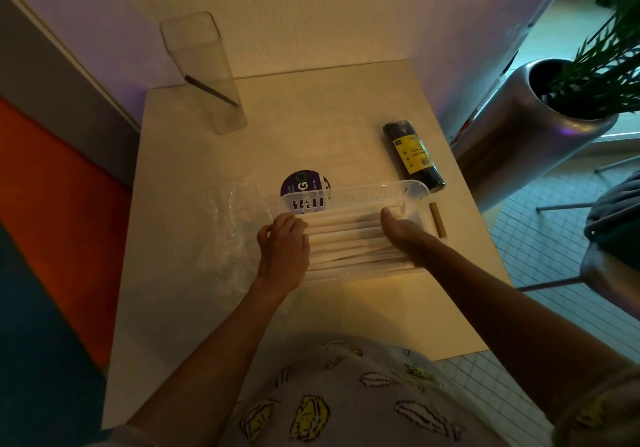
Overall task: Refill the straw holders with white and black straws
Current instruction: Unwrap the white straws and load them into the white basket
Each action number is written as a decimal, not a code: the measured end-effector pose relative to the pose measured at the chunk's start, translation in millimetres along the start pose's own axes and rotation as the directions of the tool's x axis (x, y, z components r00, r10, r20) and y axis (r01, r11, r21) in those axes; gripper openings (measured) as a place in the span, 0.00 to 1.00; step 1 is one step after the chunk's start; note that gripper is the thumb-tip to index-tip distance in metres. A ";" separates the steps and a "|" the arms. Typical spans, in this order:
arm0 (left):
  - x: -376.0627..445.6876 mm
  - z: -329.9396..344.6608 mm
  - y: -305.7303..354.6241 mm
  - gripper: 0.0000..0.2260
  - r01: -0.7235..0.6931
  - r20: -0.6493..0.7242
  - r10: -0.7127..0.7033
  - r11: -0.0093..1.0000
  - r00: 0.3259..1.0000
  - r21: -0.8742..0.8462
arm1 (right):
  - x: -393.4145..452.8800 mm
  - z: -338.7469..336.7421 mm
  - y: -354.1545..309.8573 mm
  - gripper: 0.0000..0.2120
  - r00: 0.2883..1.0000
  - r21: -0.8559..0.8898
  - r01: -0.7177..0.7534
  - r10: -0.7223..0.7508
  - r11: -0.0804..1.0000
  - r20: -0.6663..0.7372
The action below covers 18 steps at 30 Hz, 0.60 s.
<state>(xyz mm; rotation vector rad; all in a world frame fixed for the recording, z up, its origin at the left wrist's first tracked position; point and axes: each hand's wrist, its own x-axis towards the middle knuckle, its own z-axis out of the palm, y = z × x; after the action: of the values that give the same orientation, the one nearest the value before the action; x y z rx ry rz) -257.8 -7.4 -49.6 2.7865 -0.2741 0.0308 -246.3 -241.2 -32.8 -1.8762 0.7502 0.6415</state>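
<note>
Honestly, both hands cover the white straws' (346,235) ends: left grip (284,249) curled round them, right grip (403,235) flat and relaxed. One clear tray (349,192), one tall holder (204,72).

A clear plastic tray (349,193) with slotted walls sits on the table, filled with white paper-wrapped straws (346,235) lying flat, side by side along its length. Beyond the tray and to its left, well apart, stands a tall clear square holder (204,76), upright, with a single black straw (212,90) leaning diagonally inside. Right of the tray, just behind its far corner, lies a wrapped bundle of black straws (414,155) with a yellow label.
</note>
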 end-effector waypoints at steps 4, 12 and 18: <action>0.4 1.4 -2.0 0.11 0.004 -0.010 -0.005 0.998 1.000 -0.056 | 1.5 -4.7 6.9 0.34 1.000 -0.009 0.008 -0.008 1.000 -0.009; -0.8 -4.9 -5.0 0.10 -0.091 0.050 0.089 0.995 0.995 0.039 | -4.5 -11.9 16.0 0.23 0.982 -0.438 0.145 -0.183 0.887 -0.046; -0.7 -9.4 -0.7 0.11 -0.058 0.091 0.055 0.998 0.994 0.035 | -22.9 3.5 12.2 0.25 0.887 -0.731 0.000 -0.338 0.682 -0.315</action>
<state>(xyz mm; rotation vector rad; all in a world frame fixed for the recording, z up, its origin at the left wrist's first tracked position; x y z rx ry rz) -258.2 -3.5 -41.1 2.8211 -0.3788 -0.0772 -271.0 -237.0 -25.1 -2.8587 0.6114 0.4145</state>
